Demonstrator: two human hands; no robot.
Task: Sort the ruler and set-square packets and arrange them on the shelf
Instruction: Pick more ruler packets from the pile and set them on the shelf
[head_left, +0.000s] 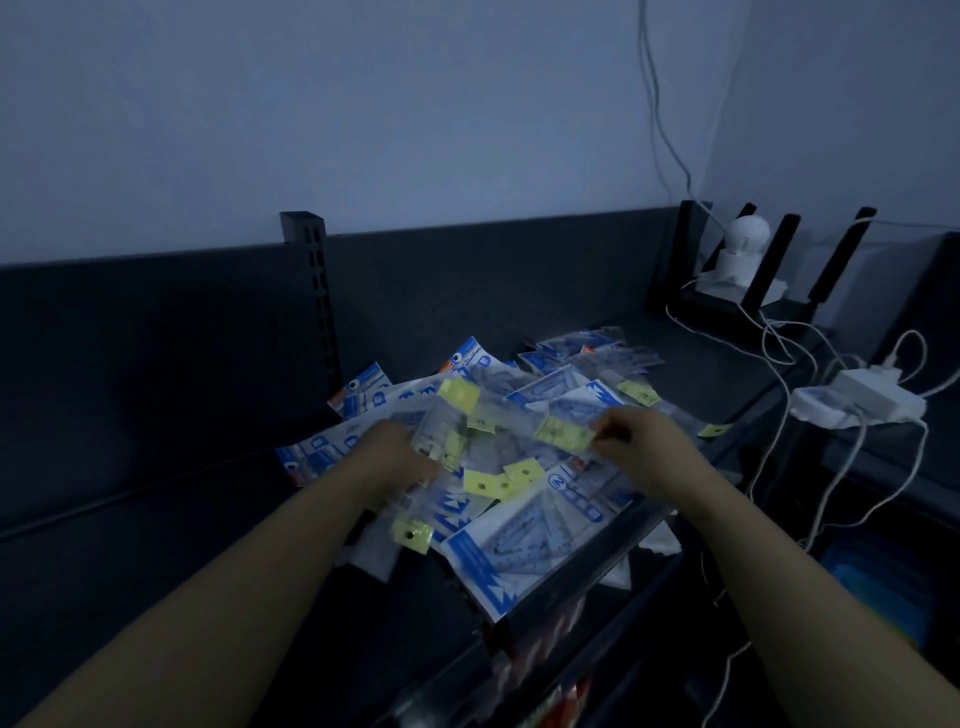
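Bare forearms reached in from the near edge, both hands over a loose heap of packets (519, 395) on the dark shelf (156, 519), just right of the slotted upright (311, 291) and nearer the camera than it. The right hand (636, 441) pinched the yellow header end of a clear ruler packet (563, 432). The left hand (397, 452), closer to the upright, seemed curled round a bundle of clear packets (441, 431), though the dim light hid its fingertips.

The likeliest slip was at the front. A large blue-and-white set-square packet (519, 551), further right of the upright and lowest in view, hung over the shelf's front lip. Tugging a glossy sleeve out from the heap could send it sliding off. The bundle might also fan open if the grip loosened. In the poor light the two kinds could easily get mixed.

Far to the right of the upright, against the back panel, stood a black router (727, 301) and a white camera (740, 244). A white charger block (878, 397) lay further right still, and its cables (779, 358) trailed close to the heap's right flank, cramping that end of the shelf.
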